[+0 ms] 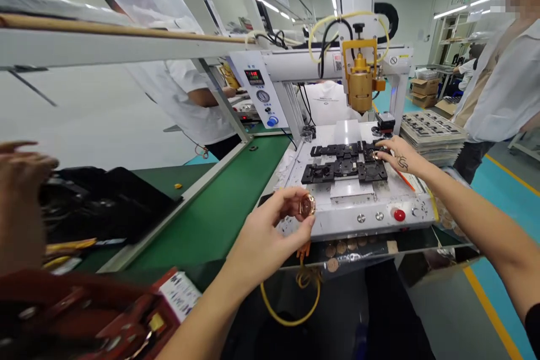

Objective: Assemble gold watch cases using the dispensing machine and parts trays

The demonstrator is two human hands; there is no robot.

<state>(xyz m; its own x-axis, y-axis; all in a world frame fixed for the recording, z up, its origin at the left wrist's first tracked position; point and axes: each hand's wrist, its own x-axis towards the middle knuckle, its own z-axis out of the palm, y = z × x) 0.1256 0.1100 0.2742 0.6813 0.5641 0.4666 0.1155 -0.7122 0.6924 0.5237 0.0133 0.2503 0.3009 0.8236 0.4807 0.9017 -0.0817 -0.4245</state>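
We pinch rose-gold watch case in left hand. Likely light, stiff, slippery; best held by rim. Right hand at black fixture, two o'clock from case; its grip we cannot tell.

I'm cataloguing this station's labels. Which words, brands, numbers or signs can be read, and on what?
No word, brand or number reads clearly.
Sign: circle with diagonal slash, on a white label on the machine.
Yellow label beside it: too small.
Code sticker: too small.
Red-lit display: digits blurred.
Control panel markings: too small.
Lower-left tag: blurred.
Shirt behind machine: too small.
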